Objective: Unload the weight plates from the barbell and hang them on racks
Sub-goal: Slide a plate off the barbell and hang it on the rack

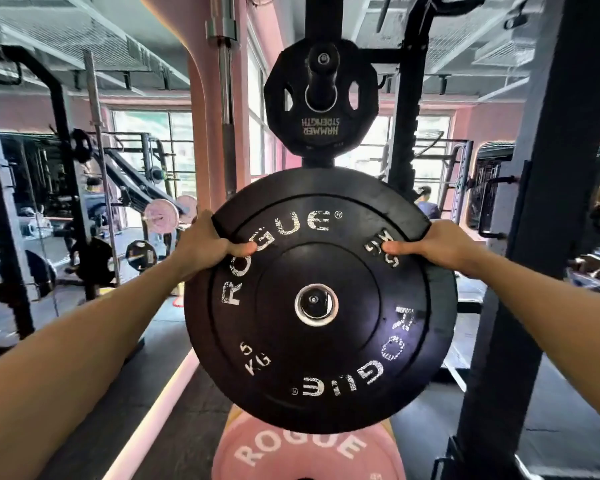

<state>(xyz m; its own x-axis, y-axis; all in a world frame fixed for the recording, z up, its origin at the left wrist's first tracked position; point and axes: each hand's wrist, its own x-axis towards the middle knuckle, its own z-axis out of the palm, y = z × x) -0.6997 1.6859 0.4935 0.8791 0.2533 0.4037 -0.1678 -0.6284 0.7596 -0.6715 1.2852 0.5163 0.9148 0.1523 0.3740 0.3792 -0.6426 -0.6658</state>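
A big black Rogue 5 kg bumper plate (312, 344) fills the middle of the head view, its steel centre hole sitting over a rack peg (314, 301). My left hand (208, 245) grips its upper left rim, thumb pressed on the face. My right hand (437, 245) grips the upper right rim the same way. Another black plate edge (445, 306) shows just behind it on the right. Above, a smaller black Hammer Strength plate (321, 133) hangs on a higher peg. Below, a pink Rogue plate (305, 452) hangs on a lower peg.
A dark rack upright (520, 306) stands close on the right. A vertical barbell (227, 98) leans by the pink pillar behind. Squat racks and loaded bars with pink plates (160, 216) stand at the left. A person (426, 202) is far back by the windows.
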